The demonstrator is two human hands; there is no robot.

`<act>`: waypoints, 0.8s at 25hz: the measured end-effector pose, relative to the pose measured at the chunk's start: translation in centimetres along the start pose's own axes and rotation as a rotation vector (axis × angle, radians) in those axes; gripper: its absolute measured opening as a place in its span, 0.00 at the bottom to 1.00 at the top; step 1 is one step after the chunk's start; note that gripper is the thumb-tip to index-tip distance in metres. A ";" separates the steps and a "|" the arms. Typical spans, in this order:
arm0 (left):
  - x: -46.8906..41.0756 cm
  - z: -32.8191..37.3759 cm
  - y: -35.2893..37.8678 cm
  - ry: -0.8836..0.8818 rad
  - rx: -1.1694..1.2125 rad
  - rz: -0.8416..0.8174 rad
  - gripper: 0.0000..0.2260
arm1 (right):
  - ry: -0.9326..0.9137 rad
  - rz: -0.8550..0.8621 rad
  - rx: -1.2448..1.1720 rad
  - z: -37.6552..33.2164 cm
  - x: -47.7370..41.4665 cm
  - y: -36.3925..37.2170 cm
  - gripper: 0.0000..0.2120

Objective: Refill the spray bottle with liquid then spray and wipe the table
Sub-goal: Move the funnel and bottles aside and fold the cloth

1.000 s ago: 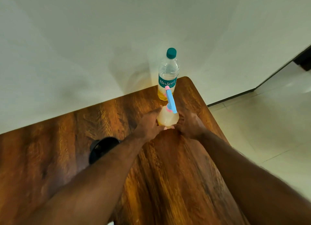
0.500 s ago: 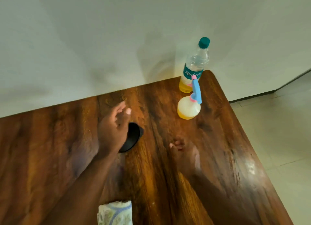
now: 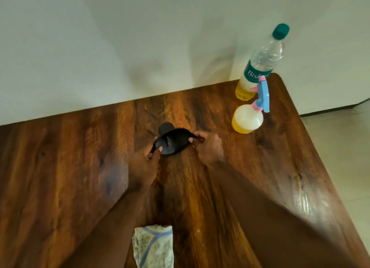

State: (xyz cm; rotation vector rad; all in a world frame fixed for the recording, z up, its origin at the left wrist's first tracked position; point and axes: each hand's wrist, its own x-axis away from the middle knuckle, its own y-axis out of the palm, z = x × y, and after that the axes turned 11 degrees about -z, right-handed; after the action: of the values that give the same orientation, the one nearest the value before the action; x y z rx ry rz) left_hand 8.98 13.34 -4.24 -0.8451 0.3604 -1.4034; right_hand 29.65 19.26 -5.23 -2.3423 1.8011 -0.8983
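Observation:
A black funnel (image 3: 172,141) lies on its side in the middle of the wooden table (image 3: 60,167). My left hand (image 3: 144,163) pinches its left rim and my right hand (image 3: 208,147) pinches its right rim. The spray bottle (image 3: 247,118), round and translucent with yellow liquid and a blue and pink trigger head, stands at the back right. Behind it stands a clear plastic bottle (image 3: 258,67) with a teal cap and a little yellow liquid at the bottom. A folded patterned cloth (image 3: 154,245) lies near the front edge between my forearms.
A white wall (image 3: 120,47) runs along the table's far edge. The table's right edge drops to a pale tiled floor (image 3: 350,167).
Both hands left the spray bottle, which now stands alone. They moved left to the black funnel and took hold of its rim. The camera view shifted left, bringing the cloth into sight.

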 end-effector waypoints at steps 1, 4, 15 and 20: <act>-1.3 1.3 0.6 0.016 0.021 0.010 0.11 | 0.012 0.050 -0.054 0.6 -0.1 -0.9 0.11; -6.2 5.8 3.0 0.128 0.064 0.015 0.15 | 0.074 0.166 -0.159 2.3 -0.1 -3.8 0.12; -17.3 12.6 9.8 0.350 0.044 -0.266 0.19 | 0.205 0.401 -0.264 4.0 -1.8 -4.0 0.15; -12.4 8.0 4.9 0.221 0.122 -0.130 0.26 | 0.226 0.362 -0.262 2.7 2.5 -5.1 0.14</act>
State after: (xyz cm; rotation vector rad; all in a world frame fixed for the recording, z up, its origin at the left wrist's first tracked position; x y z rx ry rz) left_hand 15.74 27.29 -5.44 -0.6244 0.3895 -1.6285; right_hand 35.73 17.88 -4.51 -1.9985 2.4656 -0.9511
